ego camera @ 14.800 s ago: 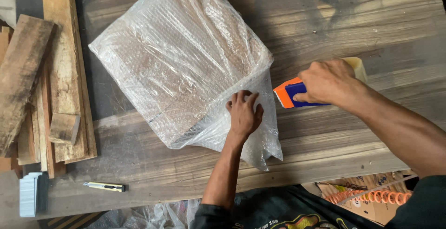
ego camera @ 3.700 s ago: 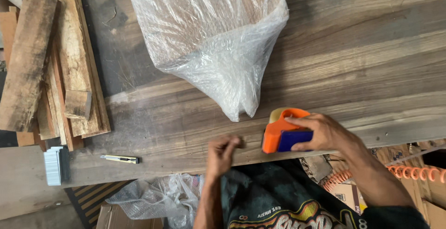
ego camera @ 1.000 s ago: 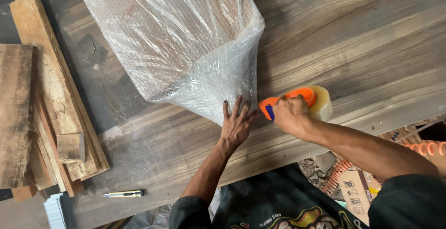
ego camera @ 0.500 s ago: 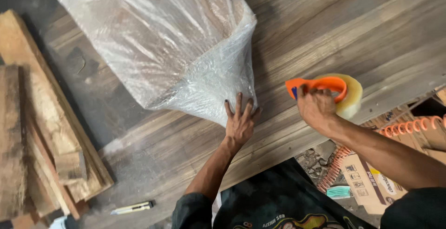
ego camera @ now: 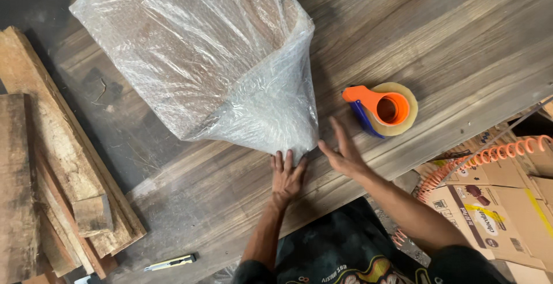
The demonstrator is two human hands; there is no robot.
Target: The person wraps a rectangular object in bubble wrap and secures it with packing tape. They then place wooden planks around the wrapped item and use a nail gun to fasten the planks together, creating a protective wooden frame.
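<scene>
Bubble-wrapped bundle [ego camera: 196,59] lies on the wooden desk [ego camera: 461,42], its loose wrap gathered to a narrow end pointing at the person. Left hand [ego camera: 287,175] lies flat, fingers spread, pressing that end of the wrap onto the desk; grip not closed on anything. Right hand [ego camera: 343,156] is open and empty, fingers extended, just beside the wrap's end. Orange tape dispenser [ego camera: 383,110] rests on the desk near the right hand, not touching it. Stacked planks [ego camera: 52,163] at far left; utility knife [ego camera: 170,262] near the desk's edge.
</scene>
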